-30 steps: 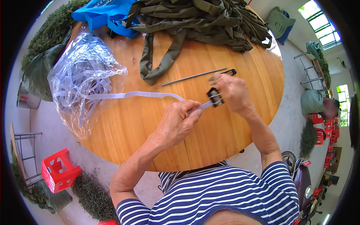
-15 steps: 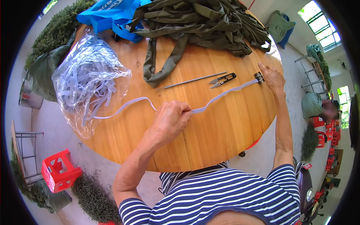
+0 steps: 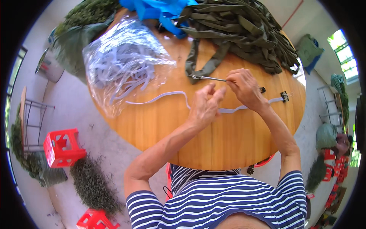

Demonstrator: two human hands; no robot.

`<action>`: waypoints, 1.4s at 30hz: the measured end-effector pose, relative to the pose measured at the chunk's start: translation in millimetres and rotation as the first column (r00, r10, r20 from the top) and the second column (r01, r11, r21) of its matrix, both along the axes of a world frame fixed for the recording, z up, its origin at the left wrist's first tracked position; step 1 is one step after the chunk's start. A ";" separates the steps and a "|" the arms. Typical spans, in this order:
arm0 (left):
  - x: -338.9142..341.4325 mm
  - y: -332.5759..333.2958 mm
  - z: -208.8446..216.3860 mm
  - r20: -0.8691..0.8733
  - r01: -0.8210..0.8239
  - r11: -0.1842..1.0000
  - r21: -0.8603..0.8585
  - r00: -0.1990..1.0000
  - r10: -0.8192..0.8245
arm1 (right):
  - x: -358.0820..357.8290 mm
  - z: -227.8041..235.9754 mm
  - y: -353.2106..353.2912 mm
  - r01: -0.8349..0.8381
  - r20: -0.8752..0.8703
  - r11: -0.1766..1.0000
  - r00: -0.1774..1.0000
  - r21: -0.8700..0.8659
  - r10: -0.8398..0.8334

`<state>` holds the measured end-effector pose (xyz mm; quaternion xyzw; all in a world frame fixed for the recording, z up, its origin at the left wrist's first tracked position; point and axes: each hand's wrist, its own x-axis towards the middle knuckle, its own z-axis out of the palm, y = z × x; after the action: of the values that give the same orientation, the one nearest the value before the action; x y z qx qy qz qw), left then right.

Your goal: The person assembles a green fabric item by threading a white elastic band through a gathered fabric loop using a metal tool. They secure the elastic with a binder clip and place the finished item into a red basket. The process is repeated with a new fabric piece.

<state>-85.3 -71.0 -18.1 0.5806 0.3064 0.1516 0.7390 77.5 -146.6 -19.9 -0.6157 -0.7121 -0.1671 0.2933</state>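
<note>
My right hand (image 3: 246,88) grips a thin metal rod (image 3: 213,78), whose small looped tip points left over a fold of olive-green fabric strap (image 3: 209,66). Just left of it, my left hand (image 3: 207,103) is raised with its fingers apart and nothing visible in them, slightly blurred. A narrow white elastic band (image 3: 233,110) passes beneath or behind my hands. Its right end sits at a black clip (image 3: 284,96) on the table; its left part curves toward a clear plastic bag (image 3: 127,65) of white bands. Thread snips (image 3: 262,90) are mostly hidden behind my right hand.
A heap of olive straps (image 3: 244,34) and a blue bag (image 3: 160,13) cover the far side of the round wooden table (image 3: 198,149). Left of the table, a red stool (image 3: 65,148) stands on the floor beside dark green bristly material (image 3: 95,187).
My right hand has left the clip, moved left and picked up the metal rod from the table. My left hand has let go of the elastic band. The whole view has shifted.
</note>
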 end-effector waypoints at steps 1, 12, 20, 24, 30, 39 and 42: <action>0.7 1.2 0.5 0.155 -0.095 0.995 0.041 0.984 0.088 | -9.0 9.1 1.6 -0.035 -0.018 0.999 0.999 0.004 0.035; -133.2 43.3 101.4 0.757 -0.775 0.610 0.167 0.497 0.424 | -93.5 55.7 55.4 -0.234 -0.542 0.969 0.825 -0.075 0.157; -166.1 17.1 20.9 0.172 -0.367 0.899 -0.237 0.895 0.411 | -166.0 -35.4 140.9 -0.237 -0.187 0.966 0.958 -0.101 0.215; -158.1 4.3 2.6 0.176 -0.326 0.844 -0.426 0.886 0.430 | -142.2 -25.3 116.4 -0.286 -0.308 0.957 0.916 -0.047 0.258; -134.4 0.5 -1.1 0.255 -0.149 0.856 -0.496 0.917 0.307 | -88.8 22.2 38.6 -0.467 -0.950 0.831 0.078 -0.301 -0.301; -102.7 -16.3 -0.4 0.160 -0.064 0.892 -0.447 0.976 0.150 | -65.9 40.0 -32.1 -0.683 -0.931 0.682 -0.006 -0.263 -0.365; -97.3 -20.6 -1.0 0.170 -0.059 0.892 -0.447 0.974 0.150 | -65.3 38.2 -42.3 -0.690 -0.937 0.684 -0.027 -0.236 -0.349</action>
<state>-182.6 -91.7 -19.1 0.3633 0.2877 0.1760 0.8685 12.2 -189.0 18.4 -0.4872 -0.3658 0.6393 0.4692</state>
